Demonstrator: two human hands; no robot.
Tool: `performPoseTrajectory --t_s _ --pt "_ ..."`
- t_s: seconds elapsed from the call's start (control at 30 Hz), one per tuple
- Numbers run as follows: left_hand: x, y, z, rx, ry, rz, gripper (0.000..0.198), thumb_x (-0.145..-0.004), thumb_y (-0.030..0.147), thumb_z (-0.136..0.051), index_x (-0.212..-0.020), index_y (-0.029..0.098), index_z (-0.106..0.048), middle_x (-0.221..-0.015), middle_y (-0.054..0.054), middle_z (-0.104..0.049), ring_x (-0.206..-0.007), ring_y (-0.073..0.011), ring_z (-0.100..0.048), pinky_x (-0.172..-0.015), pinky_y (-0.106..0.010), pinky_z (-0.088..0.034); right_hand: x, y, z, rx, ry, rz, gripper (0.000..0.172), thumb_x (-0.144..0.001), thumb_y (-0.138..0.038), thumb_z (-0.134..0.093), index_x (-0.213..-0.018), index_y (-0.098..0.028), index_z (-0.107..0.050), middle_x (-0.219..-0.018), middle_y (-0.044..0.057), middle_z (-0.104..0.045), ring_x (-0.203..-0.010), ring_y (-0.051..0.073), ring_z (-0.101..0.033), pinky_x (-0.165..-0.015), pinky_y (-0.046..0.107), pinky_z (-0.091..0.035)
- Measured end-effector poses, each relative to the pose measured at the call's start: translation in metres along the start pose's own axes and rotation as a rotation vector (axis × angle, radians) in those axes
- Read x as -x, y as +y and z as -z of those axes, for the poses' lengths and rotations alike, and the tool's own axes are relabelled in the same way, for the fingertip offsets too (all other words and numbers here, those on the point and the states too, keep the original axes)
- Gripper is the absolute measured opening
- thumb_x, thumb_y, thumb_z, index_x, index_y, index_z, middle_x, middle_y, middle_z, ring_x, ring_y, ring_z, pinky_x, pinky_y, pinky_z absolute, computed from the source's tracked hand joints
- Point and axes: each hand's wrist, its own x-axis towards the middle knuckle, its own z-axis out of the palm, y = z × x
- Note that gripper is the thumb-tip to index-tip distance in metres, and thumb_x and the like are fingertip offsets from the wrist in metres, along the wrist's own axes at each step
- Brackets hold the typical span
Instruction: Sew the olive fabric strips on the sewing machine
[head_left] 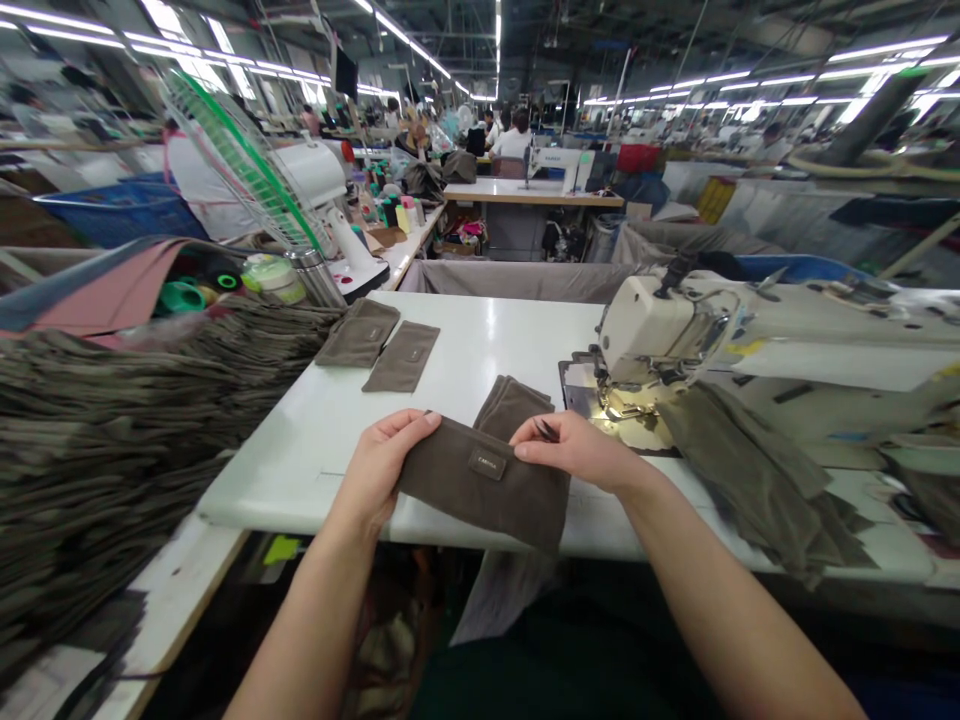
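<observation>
A dark olive-brown fabric piece [457, 470] with a small sewn label [487, 463] hangs between my two hands above the table's front edge. My left hand [390, 455] pinches its upper left corner, thumb on top. Along the upper edge, just right of the label, my right hand [566, 445] grips the cloth between thumb and fingers. A small dark pointed tool [547, 430], perhaps thread snips, sticks out from that hand's fingers. Behind the held piece lies a small stack of similar fabric [510, 400], partly covered by it.
A sewing machine [652, 330] stands at right, with fabric pieces [750, 480] draped before it. Two labelled pieces [403, 357] [360, 333] lie at the back left of the white table [300, 440]. A large fabric pile [112, 450] fills the left, below a fan [247, 170].
</observation>
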Motion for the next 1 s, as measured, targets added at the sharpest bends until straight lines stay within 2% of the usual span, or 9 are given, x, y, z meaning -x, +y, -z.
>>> performPoseTrajectory --t_s 0.47,0.67,0.83,1.0 --pt "0.001 -0.005 -0.003 -0.006 -0.060 -0.003 0.032 -0.059 0.041 -0.089 -0.071 0.014 -0.075 -0.065 -0.006 -0.071 -0.054 -0.0148 -0.060 -0.052 -0.023 -0.044 0.003 0.006 0.005 0.012 -0.002 -0.020 0.015 -0.073 -0.031 -0.069 -0.079 -0.019 -0.073 -0.073 0.000 -0.065 -0.066 0.013 -0.053 -0.061 0.025 -0.039" --pt "0.000 -0.007 -0.010 -0.047 -0.094 0.007 0.033 -0.060 0.044 -0.088 -0.071 0.015 -0.076 -0.067 -0.006 -0.072 -0.056 -0.0152 -0.060 -0.054 -0.023 -0.044 0.004 0.000 0.004 -0.073 -0.047 -0.142 0.037 -0.082 -0.052 -0.060 -0.075 -0.017 -0.070 -0.058 -0.003 -0.056 -0.047 0.008 -0.036 -0.045 0.023 -0.023" --pt "-0.002 -0.006 -0.019 -0.070 -0.137 0.005 0.034 -0.058 0.044 -0.089 -0.070 0.015 -0.076 -0.067 -0.007 -0.072 -0.055 -0.0150 -0.059 -0.052 -0.022 -0.042 0.004 0.000 0.004 -0.066 -0.049 -0.097 0.043 -0.083 -0.059 -0.062 -0.072 -0.018 -0.065 -0.055 -0.005 -0.048 -0.047 0.007 -0.034 -0.046 0.023 -0.023" --pt "-0.003 -0.002 -0.032 -0.104 -0.214 0.015 0.028 -0.061 0.040 -0.088 -0.068 0.016 -0.076 -0.064 -0.006 -0.070 -0.054 -0.0145 -0.057 -0.049 -0.021 -0.042 0.002 0.001 0.000 -0.046 -0.003 -0.009 0.041 -0.082 -0.057 -0.068 -0.070 -0.019 -0.060 -0.055 -0.008 -0.044 -0.048 0.006 -0.033 -0.046 0.022 -0.025"
